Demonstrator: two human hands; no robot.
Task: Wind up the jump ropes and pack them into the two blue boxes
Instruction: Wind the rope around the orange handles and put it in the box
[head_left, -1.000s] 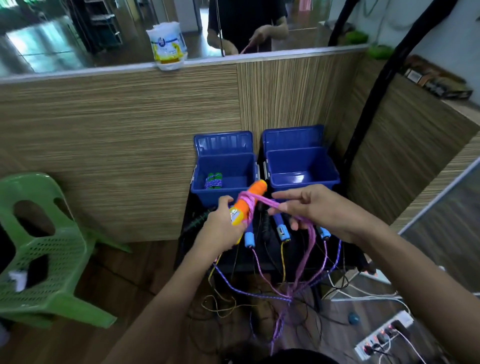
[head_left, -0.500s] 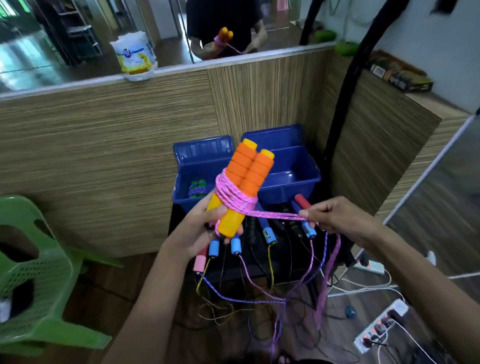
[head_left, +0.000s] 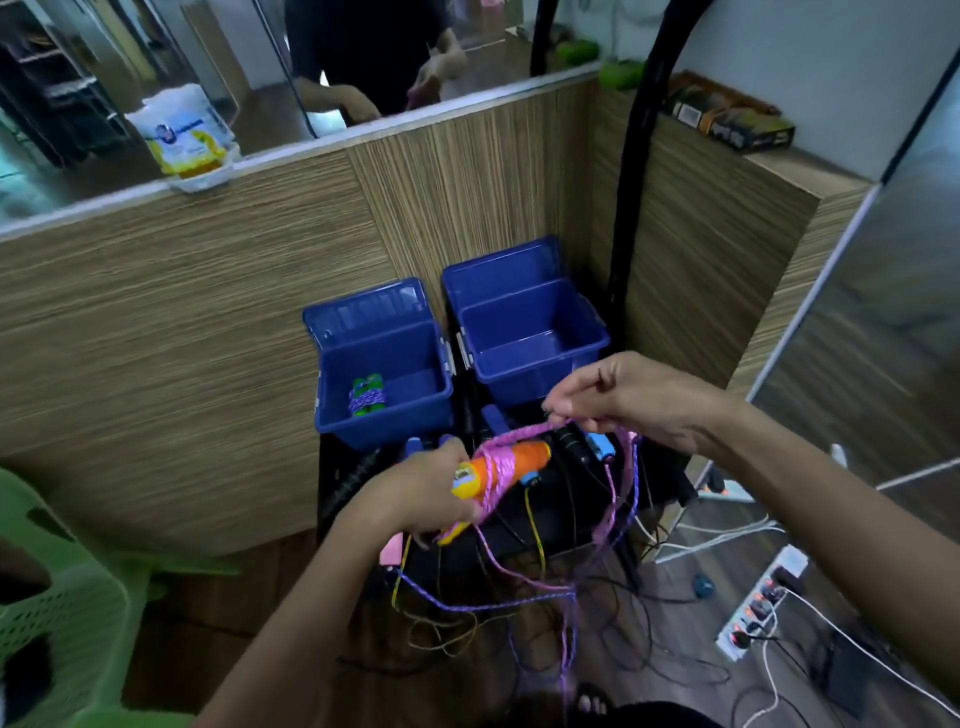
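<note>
At frame centre the left hand (head_left: 415, 493) grips the orange foam jump-rope handles (head_left: 511, 462), wrapped in pink braided rope (head_left: 621, 499) that the right hand (head_left: 623, 400) pinches taut. Behind stand two open blue plastic boxes: the left box (head_left: 384, 426) holds a wound green-handled rope (head_left: 368, 396); the right box (head_left: 535, 379) sits beside it. Loose ropes dangle below over a white power strip (head_left: 761, 597), lower right.

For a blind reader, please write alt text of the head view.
The left hand grips orange jump-rope handles while the right hand pinches the pink rope wrapped around them. Behind stand two open blue boxes; the left one holds a wound green rope.
</note>
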